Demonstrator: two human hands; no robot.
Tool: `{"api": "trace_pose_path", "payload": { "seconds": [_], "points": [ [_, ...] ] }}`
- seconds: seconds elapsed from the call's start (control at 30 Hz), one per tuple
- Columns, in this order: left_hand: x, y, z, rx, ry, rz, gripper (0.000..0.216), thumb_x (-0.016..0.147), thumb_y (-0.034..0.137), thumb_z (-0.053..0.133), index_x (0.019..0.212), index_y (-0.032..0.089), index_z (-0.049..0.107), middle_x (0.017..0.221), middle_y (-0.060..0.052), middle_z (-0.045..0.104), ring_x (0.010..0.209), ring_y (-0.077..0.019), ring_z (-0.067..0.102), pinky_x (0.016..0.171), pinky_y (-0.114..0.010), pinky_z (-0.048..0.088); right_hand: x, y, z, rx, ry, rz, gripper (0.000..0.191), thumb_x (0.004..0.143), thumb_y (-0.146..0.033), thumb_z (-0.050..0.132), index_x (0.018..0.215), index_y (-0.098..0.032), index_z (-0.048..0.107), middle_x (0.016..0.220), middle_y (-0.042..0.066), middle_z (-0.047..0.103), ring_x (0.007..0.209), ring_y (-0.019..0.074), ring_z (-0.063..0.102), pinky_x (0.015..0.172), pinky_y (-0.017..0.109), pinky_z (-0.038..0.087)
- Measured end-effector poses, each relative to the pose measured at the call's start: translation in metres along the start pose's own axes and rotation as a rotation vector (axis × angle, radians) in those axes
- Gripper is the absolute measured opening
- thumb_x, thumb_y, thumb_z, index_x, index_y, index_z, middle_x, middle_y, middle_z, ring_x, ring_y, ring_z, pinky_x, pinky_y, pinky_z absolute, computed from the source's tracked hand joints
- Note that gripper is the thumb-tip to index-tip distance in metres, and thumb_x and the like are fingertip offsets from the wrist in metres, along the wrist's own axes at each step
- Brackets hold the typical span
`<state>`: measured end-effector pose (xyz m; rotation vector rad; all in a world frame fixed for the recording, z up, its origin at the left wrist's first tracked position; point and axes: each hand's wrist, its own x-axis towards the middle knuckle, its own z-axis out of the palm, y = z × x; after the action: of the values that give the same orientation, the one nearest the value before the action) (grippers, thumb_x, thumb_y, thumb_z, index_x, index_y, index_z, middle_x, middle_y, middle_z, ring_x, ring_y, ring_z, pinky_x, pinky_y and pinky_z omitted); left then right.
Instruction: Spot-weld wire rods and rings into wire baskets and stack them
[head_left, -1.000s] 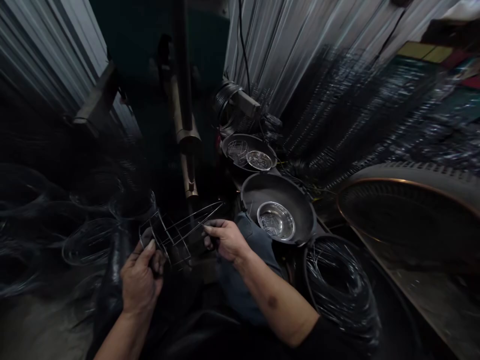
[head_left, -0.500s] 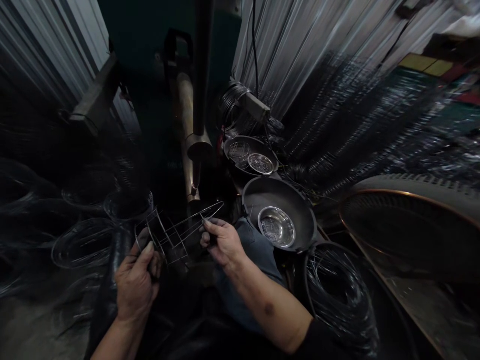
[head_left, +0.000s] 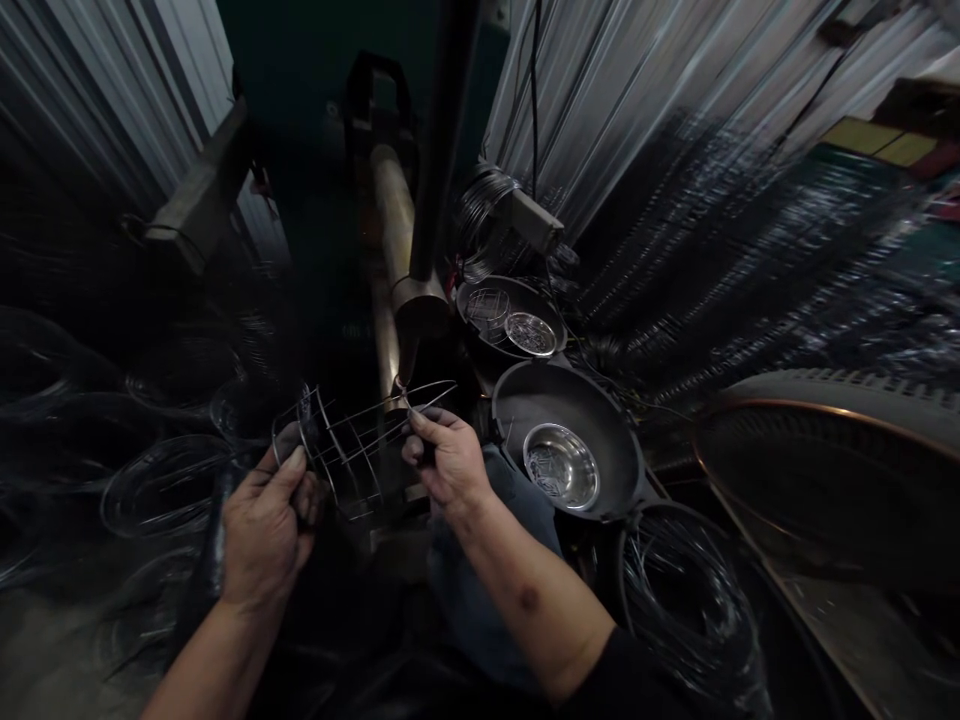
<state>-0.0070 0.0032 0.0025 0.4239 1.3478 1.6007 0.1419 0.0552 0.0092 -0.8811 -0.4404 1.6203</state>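
left hand (head_left: 262, 520) was curled, thumb pressing toward bent fingers, right hand (head_left: 446, 458) was pinched thumb against forefinger, left forearm (head_left: 214, 650) and right forearm (head_left: 536, 580) were bare, angled inward

A black sleeve (head_left: 622, 685) ended near the right elbow (head_left: 574, 665), and the forearm (head_left: 506, 550) below bore a small round mark (head_left: 529, 597). Both hands (head_left: 262, 530) were bare. The right trouser leg (head_left: 487, 610) looked like blue denim.

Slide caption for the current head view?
Left hand holds a wire frame, right hand at its looped end, near a machine's metal cylinder.
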Motion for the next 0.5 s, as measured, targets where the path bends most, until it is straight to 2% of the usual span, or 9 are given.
{"api": "trace_pose_path", "payload": {
  "seconds": [0.13, 0.3, 0.5],
  "points": [
    [0.002, 0.007, 0.006, 0.018, 0.004, -0.006, 0.028, 0.065, 0.034, 0.076, 0.071, 0.016, 0.056, 0.045, 0.007, 0.039, 0.038, -0.0056, 0.033, 0.039, -0.017, 0.034, 0.005, -0.004, 0.007, 0.005, 0.018, -0.003, 0.011, 0.062, -0.011, 0.072, 0.063, -0.011, 0.061, 0.051, 0.0, 0.059, 0.035, 0.0056, 0.043, 0.037, 0.02, 0.032],
    [0.001, 0.014, 0.007, 0.053, 0.036, -0.008, 0.026, 0.064, 0.033, 0.076, 0.068, 0.016, 0.056, 0.044, 0.006, 0.04, 0.038, -0.0064, 0.036, 0.037, -0.016, 0.034, 0.006, -0.005, 0.01, 0.012, 0.016, -0.007, 0.01, 0.064, -0.009, 0.07, 0.064, -0.011, 0.061, 0.052, 0.0, 0.059, 0.036, 0.0051, 0.042, 0.038, 0.02, 0.033],
    [0.002, 0.018, 0.005, 0.091, 0.037, 0.014, 0.029, 0.066, 0.031, 0.074, 0.089, 0.016, 0.066, 0.048, 0.005, 0.045, 0.039, -0.006, 0.037, 0.035, -0.015, 0.031, 0.004, -0.004, 0.008, 0.023, 0.016, 0.012, 0.007, 0.067, -0.011, 0.069, 0.067, -0.011, 0.062, 0.054, -0.001, 0.06, 0.037, 0.0055, 0.045, 0.038, 0.019, 0.035]
  ]
}}
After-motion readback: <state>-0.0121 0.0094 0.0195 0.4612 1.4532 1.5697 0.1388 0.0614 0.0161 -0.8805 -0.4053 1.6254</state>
